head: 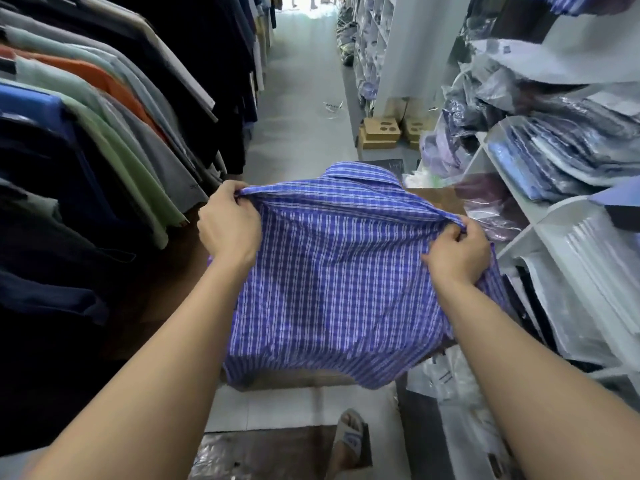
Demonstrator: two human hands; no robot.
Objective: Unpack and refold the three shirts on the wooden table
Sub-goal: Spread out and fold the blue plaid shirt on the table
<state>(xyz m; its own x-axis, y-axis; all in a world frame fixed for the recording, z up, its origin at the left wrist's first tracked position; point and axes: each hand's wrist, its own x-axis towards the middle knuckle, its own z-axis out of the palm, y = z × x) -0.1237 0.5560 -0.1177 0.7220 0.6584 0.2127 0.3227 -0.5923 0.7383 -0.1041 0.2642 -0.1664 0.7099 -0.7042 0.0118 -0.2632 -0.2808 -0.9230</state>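
Note:
A blue and white checked shirt point(332, 271) hangs spread out in the air between my two hands, collar pointing away from me. My left hand point(228, 226) pinches its left shoulder seam. My right hand point(457, 254) pinches the right shoulder seam. The shirt's lower hem drapes toward me and hides most of a brown wooden surface point(436, 199), which shows only past the collar and beneath the hem.
A rack of hanging garments point(90, 140) fills the left side. White shelves point(554, 202) with bagged shirts line the right. Cardboard boxes point(381, 133) stand on the floor ahead. Loose plastic bags point(446, 379) lie low right, and a sandalled foot point(349, 441) shows below.

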